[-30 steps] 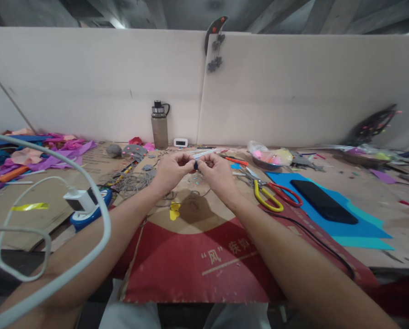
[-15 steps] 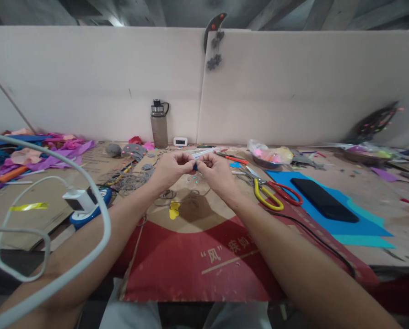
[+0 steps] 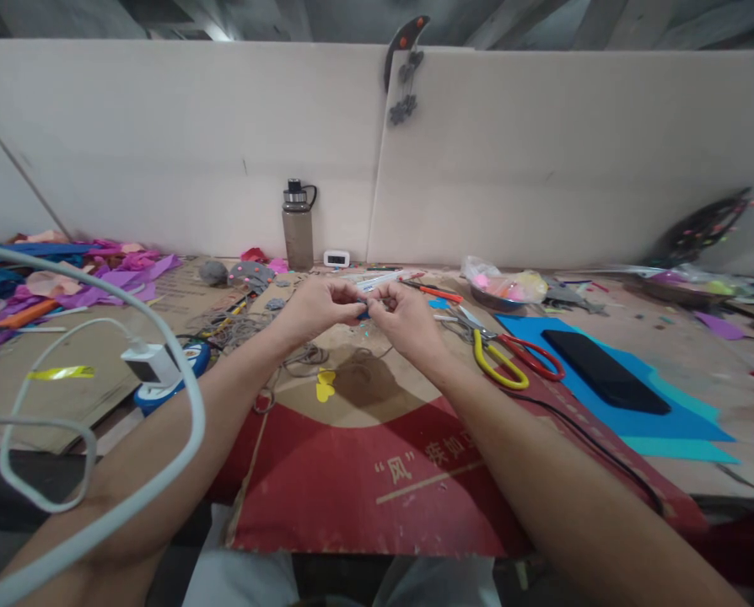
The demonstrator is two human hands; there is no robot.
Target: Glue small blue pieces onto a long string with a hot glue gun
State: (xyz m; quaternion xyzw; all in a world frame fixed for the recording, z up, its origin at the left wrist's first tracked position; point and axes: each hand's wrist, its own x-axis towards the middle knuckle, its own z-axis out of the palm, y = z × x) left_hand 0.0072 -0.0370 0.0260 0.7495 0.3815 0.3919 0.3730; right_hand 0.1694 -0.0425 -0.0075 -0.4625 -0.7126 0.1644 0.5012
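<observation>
My left hand (image 3: 317, 308) and my right hand (image 3: 406, 316) meet above the middle of the cardboard-covered table. Both are closed in a pinch on a small blue piece (image 3: 364, 314) held between the fingertips; most of it is hidden by the fingers. The hands hover a little above the brown cardboard (image 3: 364, 396), which has a red printed band nearer to me. A small yellow scrap (image 3: 324, 388) lies on the cardboard below my left wrist.
Yellow- and red-handled scissors (image 3: 509, 358) lie right of my right hand. A black phone (image 3: 605, 381) rests on blue sheets (image 3: 681, 417). A bottle (image 3: 297, 224) and small white clock (image 3: 337, 258) stand by the wall. Purple scraps (image 3: 99, 282) lie left; a white charger and cable (image 3: 149, 362) cross the near left.
The view has shifted slightly. My hands have dropped a little and stay pinched together on the small blue piece.
</observation>
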